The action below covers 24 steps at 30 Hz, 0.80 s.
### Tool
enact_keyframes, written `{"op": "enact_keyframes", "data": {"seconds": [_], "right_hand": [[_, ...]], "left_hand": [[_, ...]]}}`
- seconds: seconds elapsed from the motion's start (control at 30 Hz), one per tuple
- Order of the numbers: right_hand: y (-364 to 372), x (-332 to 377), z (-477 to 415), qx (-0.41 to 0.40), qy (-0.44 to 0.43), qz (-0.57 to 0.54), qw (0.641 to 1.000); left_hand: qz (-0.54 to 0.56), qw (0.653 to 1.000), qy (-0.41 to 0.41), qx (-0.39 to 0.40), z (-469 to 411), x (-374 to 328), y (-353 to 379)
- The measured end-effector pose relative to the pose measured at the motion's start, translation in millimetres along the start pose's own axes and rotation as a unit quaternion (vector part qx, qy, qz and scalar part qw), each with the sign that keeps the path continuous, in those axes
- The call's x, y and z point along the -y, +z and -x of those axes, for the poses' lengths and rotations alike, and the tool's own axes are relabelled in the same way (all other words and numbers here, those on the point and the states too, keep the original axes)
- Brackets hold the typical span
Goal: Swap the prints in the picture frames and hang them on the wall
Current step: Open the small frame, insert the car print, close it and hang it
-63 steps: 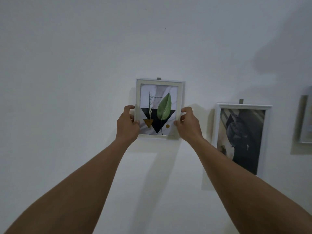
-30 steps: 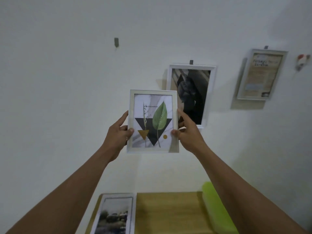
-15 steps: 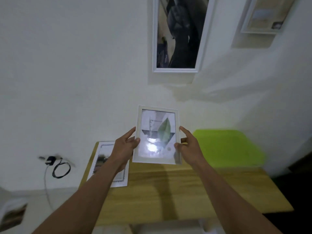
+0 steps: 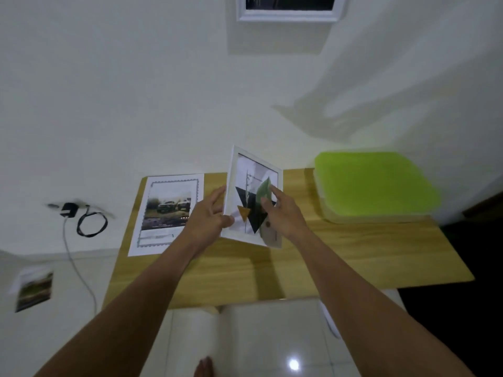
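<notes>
I log the wall frame point(image 4: 288, 12) as cut off by the top edge; only its lower rail shows. The right hand point(image 4: 283, 216) covers part of the picture frame point(image 4: 253, 186), right side. The left hand point(image 4: 209, 216) masks the lower right corner of the loose print point(image 4: 168, 210) at the table's point(image 4: 326, 254) left end; its lettering is unreadable. The green lid point(image 4: 373, 183), charger point(image 4: 68, 209) and floor photo point(image 4: 34, 291) are blurred. A foot point(image 4: 204, 368) is cropped at the bottom edge.

Matt wood table point(image 4: 353, 254), glossy floor tiles point(image 4: 272, 336), paper print point(image 4: 168, 210), smooth wht frame point(image 4: 251, 186).
</notes>
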State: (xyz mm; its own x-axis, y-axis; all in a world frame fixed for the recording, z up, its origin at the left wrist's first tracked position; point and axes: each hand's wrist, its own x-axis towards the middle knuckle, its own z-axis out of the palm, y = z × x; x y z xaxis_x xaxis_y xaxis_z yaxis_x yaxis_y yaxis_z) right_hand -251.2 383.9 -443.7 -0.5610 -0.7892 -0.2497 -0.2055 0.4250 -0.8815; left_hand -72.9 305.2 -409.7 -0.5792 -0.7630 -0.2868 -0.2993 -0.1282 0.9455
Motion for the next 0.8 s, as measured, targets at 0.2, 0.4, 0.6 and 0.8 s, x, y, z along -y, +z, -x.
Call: {"op": "enact_keyframes", "data": {"seconds": [0.2, 0.4, 0.6, 0.8], "right_hand": [[-0.2, 29.8, -12.7, 0.053, -0.029, -0.023, 0.998], [-11.9, 33.9, -23.7, 0.045, -0.044, -0.048, 0.997], [-26.6, 18.4, -28.6, -0.017, -0.048, -0.066, 0.997], [-44.0, -18.3, -32.9, -0.052, 0.003, -0.149, 0.987]], "left_hand": [[-0.029, 0.998, 0.04, 0.039, -1.2, -9.4, 21.7], [-0.029, 0.995, 0.069, 0.069, -1.6, -6.6, 46.9], [-0.083, 0.99, 0.107, 0.031, -6.1, 9.8, 79.5], [-0.195, 0.971, 0.095, -0.095, -24.5, 34.8, 80.3]]}}
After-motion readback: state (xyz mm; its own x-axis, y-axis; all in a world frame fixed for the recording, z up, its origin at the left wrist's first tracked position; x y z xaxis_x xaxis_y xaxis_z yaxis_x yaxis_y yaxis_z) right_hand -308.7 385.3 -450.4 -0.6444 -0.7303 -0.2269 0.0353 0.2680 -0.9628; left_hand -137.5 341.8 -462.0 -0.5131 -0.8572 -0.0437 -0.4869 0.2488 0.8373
